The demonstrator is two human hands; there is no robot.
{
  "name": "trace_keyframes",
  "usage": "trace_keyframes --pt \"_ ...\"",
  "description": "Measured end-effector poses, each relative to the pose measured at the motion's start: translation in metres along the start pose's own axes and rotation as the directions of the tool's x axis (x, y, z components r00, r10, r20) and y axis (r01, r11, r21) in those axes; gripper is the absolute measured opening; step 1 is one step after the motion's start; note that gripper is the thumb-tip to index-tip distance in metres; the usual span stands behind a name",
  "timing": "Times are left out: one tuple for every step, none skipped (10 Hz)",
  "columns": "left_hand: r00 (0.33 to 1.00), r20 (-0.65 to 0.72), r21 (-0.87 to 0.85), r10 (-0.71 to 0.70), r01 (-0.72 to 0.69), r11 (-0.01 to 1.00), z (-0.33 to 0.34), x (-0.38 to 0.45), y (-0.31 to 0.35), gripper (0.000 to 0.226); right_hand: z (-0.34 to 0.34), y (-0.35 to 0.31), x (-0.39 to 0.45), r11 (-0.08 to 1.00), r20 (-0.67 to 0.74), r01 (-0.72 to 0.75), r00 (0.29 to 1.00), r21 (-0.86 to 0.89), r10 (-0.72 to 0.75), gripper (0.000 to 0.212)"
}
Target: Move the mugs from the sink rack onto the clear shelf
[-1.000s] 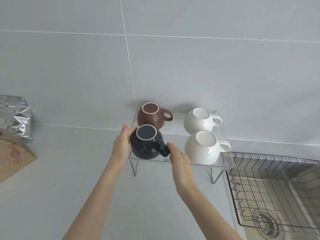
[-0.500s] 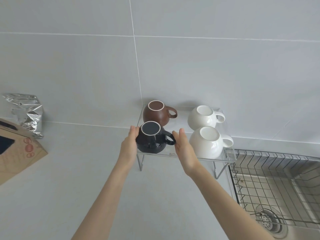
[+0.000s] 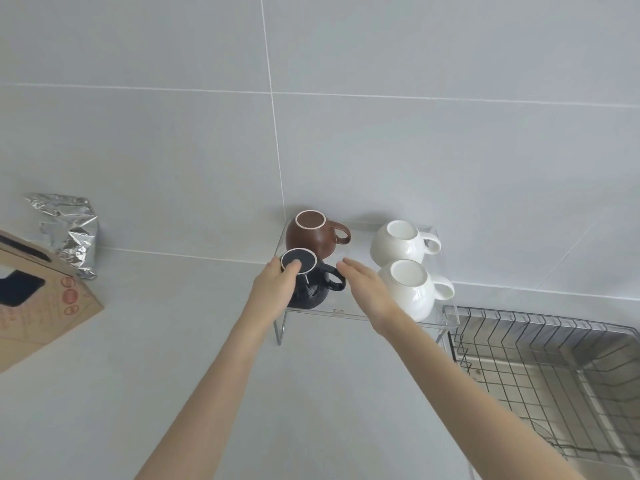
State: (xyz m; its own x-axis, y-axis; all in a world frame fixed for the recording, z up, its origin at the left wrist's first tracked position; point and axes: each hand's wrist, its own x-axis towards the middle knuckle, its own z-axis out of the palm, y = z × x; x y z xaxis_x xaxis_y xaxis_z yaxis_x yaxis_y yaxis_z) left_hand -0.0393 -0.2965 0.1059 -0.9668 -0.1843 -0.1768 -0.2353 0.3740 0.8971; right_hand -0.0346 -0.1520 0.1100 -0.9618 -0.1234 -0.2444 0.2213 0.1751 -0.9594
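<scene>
Four mugs upside down on the clear shelf (image 3: 349, 311), likely to drain. Black mug (image 3: 311, 284) at the 7 o'clock corner, gripped by left hand (image 3: 275, 289), thumb on its base to seat it. Right hand (image 3: 367, 289) open, empty, just beside the handle. Sink rack (image 3: 540, 344) bare.

Single view, head-worn wide-angle camera. We look forward and down from above our own forearms, facing a grey tiled wall (image 3: 381, 140) and the countertop (image 3: 138, 375) below it. The clear shelf (image 3: 360, 315) sits near frame centre, within arm's reach. The sink rack (image 3: 554, 368) occupies the lower right corner, cut by the frame edge. A cardboard box (image 3: 38, 306) is clipped at the left edge. Straight wall joints bow slightly toward the margins. No second view shares the scene.
</scene>
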Motion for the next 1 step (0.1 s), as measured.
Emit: trace_keyframes --pt "0.988 0.043 0.149 0.147 -0.152 0.977 -0.0002 -0.0066 0.0373 0.016 -0.0304 -0.0416 -0.0195 0.963 -0.093 0.262 0.962 0.068 -0.256 0.023"
